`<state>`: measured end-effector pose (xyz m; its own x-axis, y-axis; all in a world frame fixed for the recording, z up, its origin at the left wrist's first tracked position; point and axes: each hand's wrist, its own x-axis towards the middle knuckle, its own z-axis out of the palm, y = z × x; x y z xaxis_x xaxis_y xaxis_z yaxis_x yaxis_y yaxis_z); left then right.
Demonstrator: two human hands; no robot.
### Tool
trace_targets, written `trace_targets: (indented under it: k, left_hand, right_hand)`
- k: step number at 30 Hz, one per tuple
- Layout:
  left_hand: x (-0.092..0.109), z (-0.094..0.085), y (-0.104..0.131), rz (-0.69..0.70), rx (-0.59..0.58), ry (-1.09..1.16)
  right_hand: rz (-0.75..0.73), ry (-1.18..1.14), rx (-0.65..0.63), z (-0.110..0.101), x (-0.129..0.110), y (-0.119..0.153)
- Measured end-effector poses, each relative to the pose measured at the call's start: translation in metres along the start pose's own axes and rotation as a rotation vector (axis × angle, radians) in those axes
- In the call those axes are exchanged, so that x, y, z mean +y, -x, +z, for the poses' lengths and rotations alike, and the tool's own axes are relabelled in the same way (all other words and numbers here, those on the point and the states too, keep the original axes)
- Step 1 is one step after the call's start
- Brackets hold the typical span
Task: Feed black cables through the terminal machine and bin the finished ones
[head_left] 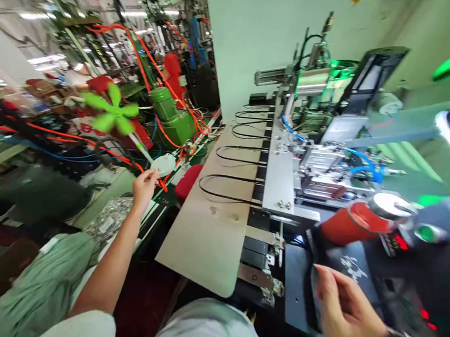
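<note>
My left hand (145, 187) is raised at the left, its fingers pinched together close to the round white base (163, 164) of a green fan (115, 110); what sits between the fingertips is too small to name. At the lower right, my right hand (348, 316) has thumb and forefinger pressed together over a dark panel (301, 283), and anything between them cannot be made out. Between the hands lies a beige plate (204, 239), with several thin black loops (223, 189) reaching over it from the machine's metal strip (281, 178).
A red cup (351, 225) stands right of the machine (322, 171), near a green button (430, 234). Green cloth (44, 284) lies at the lower left. Behind the fan are orange hoses (140, 63) and a green motor (169, 112). A red stool (188, 183) is beside the plate.
</note>
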<state>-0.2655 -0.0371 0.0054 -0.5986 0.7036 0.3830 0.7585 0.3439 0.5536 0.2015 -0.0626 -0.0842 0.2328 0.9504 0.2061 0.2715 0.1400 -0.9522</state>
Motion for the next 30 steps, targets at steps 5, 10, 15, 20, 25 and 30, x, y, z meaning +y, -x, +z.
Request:
trace_targets:
  k: [5, 10, 15, 20, 25, 30]
  left_hand:
    - [0.146, 0.038, 0.048, 0.35, -0.687, 0.372]
    - [0.223, 0.062, 0.123, 0.532, -1.196, 0.462]
    - [0.217, 0.08, 0.139, 0.691, -1.138, 0.401]
    - [0.214, 0.078, 0.132, 0.849, -1.198, 0.286]
    - [0.223, 0.072, 0.129, 0.662, -1.225, 0.379]
    - [0.224, 0.073, 0.143, 0.394, -1.206, 0.577]
  right_hand:
    - [-0.009, -0.072, -0.263, 0.005, -0.026, -0.012]
    - [0.041, -0.22, -0.368, 0.011, -0.043, -0.007]
    - [0.067, -0.265, -0.235, 0.023, -0.044, -0.004]
    - [0.006, -0.15, -0.469, 0.016, -0.044, -0.013]
    - [-0.126, -0.186, -0.286, 0.025, -0.048, -0.015]
    - [-0.455, -0.036, 0.193, 0.053, -0.051, -0.006]
